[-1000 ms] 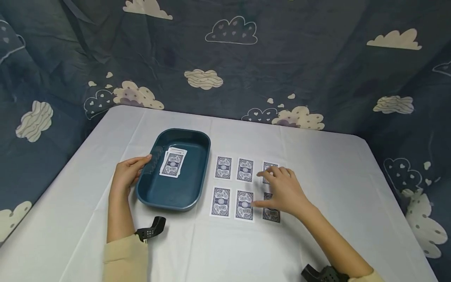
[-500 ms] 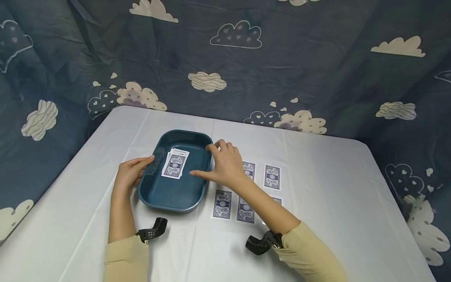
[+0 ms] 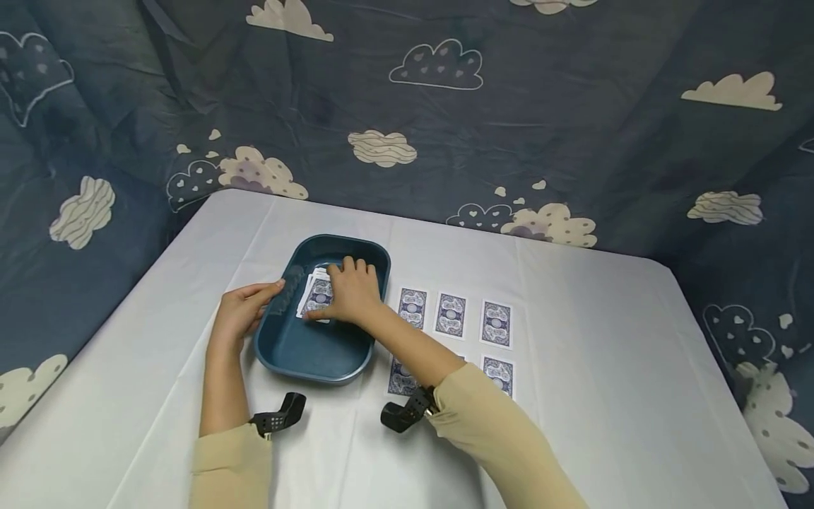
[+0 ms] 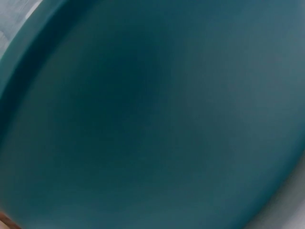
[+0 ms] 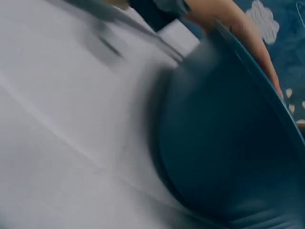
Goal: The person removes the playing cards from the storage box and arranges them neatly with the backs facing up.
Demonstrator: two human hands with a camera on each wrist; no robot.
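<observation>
My left hand (image 3: 240, 313) grips the left rim of a dark teal tray (image 3: 305, 360), thumb at the edge; the tray's blurred wall (image 4: 157, 119) fills the left wrist view. Inside the tray lies a small stack of playing cards (image 3: 316, 293), patterned backs up. Over that stack reaches my right hand (image 3: 355, 293), thumb by its lower edge and fingers spread toward its upper right, partly covering it. Whether they touch the cards is unclear. From the right wrist view, the tray (image 5: 224, 129) and my left hand (image 5: 238, 24) beyond it appear, blurred.
Face-down cards lie in two rows right of the tray, including a far-right card (image 3: 496, 324) and a middle one (image 3: 450, 315). My right forearm covers part of the nearer row. White cloth (image 3: 604, 396) covers the table; a cloud-print curtain (image 3: 572, 127) hangs behind.
My right hand has moved left from above the rightmost cards on the table, across the tray's right rim, to the card stack. My left hand stays on the rim.
</observation>
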